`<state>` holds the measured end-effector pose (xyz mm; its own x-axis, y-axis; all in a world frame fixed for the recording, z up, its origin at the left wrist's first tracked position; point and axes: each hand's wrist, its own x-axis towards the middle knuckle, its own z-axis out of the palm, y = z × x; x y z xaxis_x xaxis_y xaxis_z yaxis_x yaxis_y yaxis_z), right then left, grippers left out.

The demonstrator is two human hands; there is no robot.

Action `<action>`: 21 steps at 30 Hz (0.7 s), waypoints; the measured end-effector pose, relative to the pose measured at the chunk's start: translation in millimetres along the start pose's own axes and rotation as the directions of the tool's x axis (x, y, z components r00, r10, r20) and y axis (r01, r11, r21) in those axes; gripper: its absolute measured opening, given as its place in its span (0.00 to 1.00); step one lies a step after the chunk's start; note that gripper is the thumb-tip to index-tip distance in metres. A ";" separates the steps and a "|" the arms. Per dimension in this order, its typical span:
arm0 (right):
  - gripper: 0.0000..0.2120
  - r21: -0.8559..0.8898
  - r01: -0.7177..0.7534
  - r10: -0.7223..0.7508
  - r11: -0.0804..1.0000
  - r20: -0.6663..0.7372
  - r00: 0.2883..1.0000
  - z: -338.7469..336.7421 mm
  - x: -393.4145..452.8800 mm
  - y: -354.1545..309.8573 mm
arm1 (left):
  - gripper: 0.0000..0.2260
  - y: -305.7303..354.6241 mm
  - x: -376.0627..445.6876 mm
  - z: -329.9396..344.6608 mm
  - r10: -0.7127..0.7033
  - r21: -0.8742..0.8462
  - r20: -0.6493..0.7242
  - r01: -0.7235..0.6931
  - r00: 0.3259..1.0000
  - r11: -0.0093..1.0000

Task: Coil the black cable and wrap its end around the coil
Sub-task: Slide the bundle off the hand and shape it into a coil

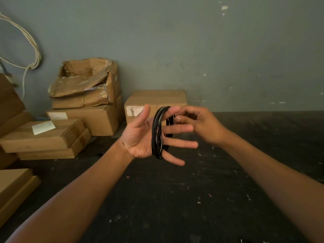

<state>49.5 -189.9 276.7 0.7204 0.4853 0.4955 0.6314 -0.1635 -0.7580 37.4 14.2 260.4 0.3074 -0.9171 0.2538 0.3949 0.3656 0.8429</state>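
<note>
- The left hand (pixel 140 137) is held palm up over the dark tabletop (pixel 192 199), its grip spread wide: four fingers straight and fanned toward the right, thumb lifted up and away.
- The black cable (pixel 157 134) is wound in several turns around those four fingers near their base, so it hangs on the straight fingers rather than inside a curled grip.
- The coil stands on edge, its long axis running top to bottom from the index finger to the little finger; its opening faces left and right along the fingers.
- The right hand (pixel 198 123) sits just beside the left fingertips, fingers curled, thumb and forefinger brought together at the far side of the coil, where a short stretch of cable shows. It seems to pinch that stretch, though the contact is partly hidden by the left fingers.
- Thin pale streaks run along the cable's jacket; whether they are print or glare cannot be told.
- Cardboard boxes (pixel 87 102) are stacked at the left and back against a grey-green wall (pixel 210 50). Several bear white labels (pixel 43 128), and the box behind the hands has one with dark print too small to read.
- A pale cord (pixel 33 50) loops on the wall at upper left.
</note>
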 end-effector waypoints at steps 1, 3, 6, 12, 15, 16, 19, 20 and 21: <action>0.06 0.054 -0.006 0.007 0.999 -0.017 1.000 4.4 -1.2 1.0 | 0.23 0.7 -0.1 0.0 0.040 -0.028 0.010 -0.040 0.999 0.999; 0.05 0.163 -0.050 0.060 0.985 -0.057 0.997 13.5 -4.3 3.0 | 0.19 4.2 0.1 2.1 0.114 -0.079 -0.023 -0.115 0.993 0.990; 0.05 0.300 -0.127 0.166 0.945 -0.109 0.980 23.0 -8.3 6.2 | 0.15 11.9 2.1 9.5 0.194 -0.105 -0.151 -0.211 0.969 0.972; 0.12 0.659 -0.182 0.312 0.729 -0.084 0.946 45.2 -8.6 0.5 | 0.04 19.3 5.2 17.9 0.350 -0.110 -0.289 -0.394 0.891 0.912; 0.14 0.781 -0.204 0.386 0.590 -0.052 0.921 48.8 -6.8 -3.4 | 0.06 20.9 7.3 17.3 0.417 -0.029 -0.383 -0.462 0.824 0.886; 0.14 0.788 -0.210 0.410 0.578 -0.058 0.910 49.4 -6.0 -4.7 | 0.07 21.4 7.3 16.6 0.428 0.001 -0.409 -0.469 0.806 0.883; 0.14 0.774 -0.220 0.461 0.594 -0.103 0.881 50.1 -3.9 -6.6 | 0.08 21.9 5.4 13.3 0.437 0.068 -0.472 -0.462 0.766 0.884; 0.13 0.767 -0.222 0.476 0.602 -0.122 0.871 50.5 -3.3 -7.2 | 0.09 21.3 4.8 12.0 0.439 0.086 -0.488 -0.459 0.754 0.884; 0.13 0.757 -0.223 0.487 0.614 -0.141 0.862 51.3 -2.7 -7.7 | 0.09 20.3 4.7 10.7 0.443 0.103 -0.501 -0.457 0.743 0.883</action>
<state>28.0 -146.0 259.4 0.9688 0.2180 0.1180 0.0099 0.4417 -0.8971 37.6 15.6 283.8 0.8375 -0.4398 0.3244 0.1187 0.7258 0.6776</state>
